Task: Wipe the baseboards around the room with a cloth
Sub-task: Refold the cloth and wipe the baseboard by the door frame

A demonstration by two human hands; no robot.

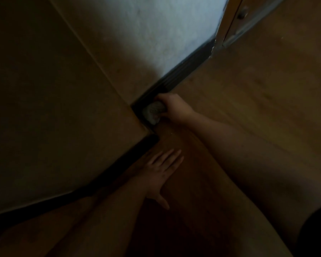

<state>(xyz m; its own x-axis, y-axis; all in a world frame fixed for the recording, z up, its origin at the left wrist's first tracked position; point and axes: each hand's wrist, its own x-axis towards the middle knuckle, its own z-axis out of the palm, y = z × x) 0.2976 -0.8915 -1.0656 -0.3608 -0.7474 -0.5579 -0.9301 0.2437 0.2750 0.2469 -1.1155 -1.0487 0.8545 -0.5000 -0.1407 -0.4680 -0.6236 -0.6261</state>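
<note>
Cloth pressed into a dim corner of the baseboard

Wooden floor (248, 89) and wall (156, 34) meet at the dark baseboard (183, 71); the right hand (172, 108) has its fingers (160, 98) curled round a pale cloth (152, 112), bunched against the baseboard corner just beyond them, while the left hand (161, 173) lies flat on the floor, fingers straight and slightly spread.

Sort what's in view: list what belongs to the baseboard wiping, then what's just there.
Job:
- cloth, gripped by right hand
- dark baseboard

Just there:
- left hand, flat on wooden floor
- pale wall
- door frame
</note>
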